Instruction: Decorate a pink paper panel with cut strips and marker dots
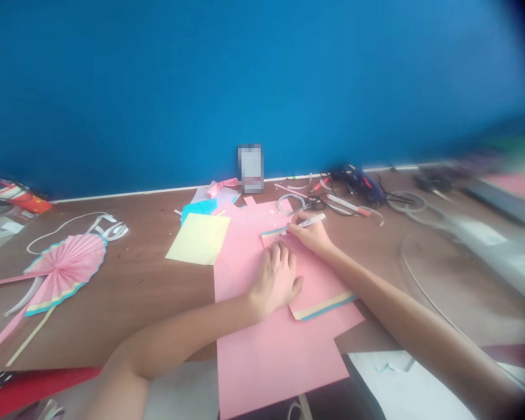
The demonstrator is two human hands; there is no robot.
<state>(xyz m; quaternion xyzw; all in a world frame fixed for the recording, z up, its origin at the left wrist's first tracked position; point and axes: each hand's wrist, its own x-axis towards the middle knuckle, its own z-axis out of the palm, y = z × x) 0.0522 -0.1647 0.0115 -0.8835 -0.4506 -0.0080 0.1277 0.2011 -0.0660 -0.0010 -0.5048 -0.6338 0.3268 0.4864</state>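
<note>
My right hand (312,234) grips a white marker (311,220), its tip down near the far end of a pink paper piece (321,280). Yellow and blue bands edge that piece at its near and far ends, and small dark marks show by the far band. My left hand (279,279) lies on the pink paper just left of the right hand, fingers apart, holding nothing. Underneath spreads a larger pink sheet (266,367) that hangs past the table's front edge. A pale yellow sheet (199,238) overlaps its left side.
A pleated pink fan (72,265) lies at left on the brown table (157,309). Scissors (304,202), a utility knife (347,204) and a blue tool (363,185) with cords sit at the back right. A blurred-out upright phone-like object (250,169) leans on the blue wall.
</note>
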